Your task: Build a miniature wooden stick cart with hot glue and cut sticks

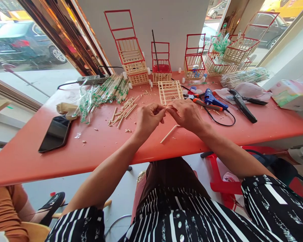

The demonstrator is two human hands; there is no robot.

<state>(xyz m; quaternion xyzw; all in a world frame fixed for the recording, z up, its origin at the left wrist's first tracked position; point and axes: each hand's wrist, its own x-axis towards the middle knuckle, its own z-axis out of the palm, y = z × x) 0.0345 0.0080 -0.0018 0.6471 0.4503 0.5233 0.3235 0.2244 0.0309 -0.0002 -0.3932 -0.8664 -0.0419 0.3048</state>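
Note:
Over the middle of the table my left hand (150, 116) and my right hand (186, 112) meet fingertip to fingertip. Both are closed in a pinch, and whatever lies between the fingers is too small and hidden to make out. Just beyond them a small lattice panel (170, 91) of pale wooden sticks lies on the table, its near edge partly behind my right hand. A loose wooden stick (168, 134) rests closer to me, below my hands. Left of my left hand is a loose pile of cut sticks (123, 111) with broken bits around it.
Blue glue gun (210, 97), orange-handled pliers (212, 107) and a black-handled tool (243, 106) lie to the right. Wrapped sticks (108, 88) and a phone (55, 133) are at left. Red-trimmed stick carts (132, 57) line the back. Another person (5, 211) sits at lower left.

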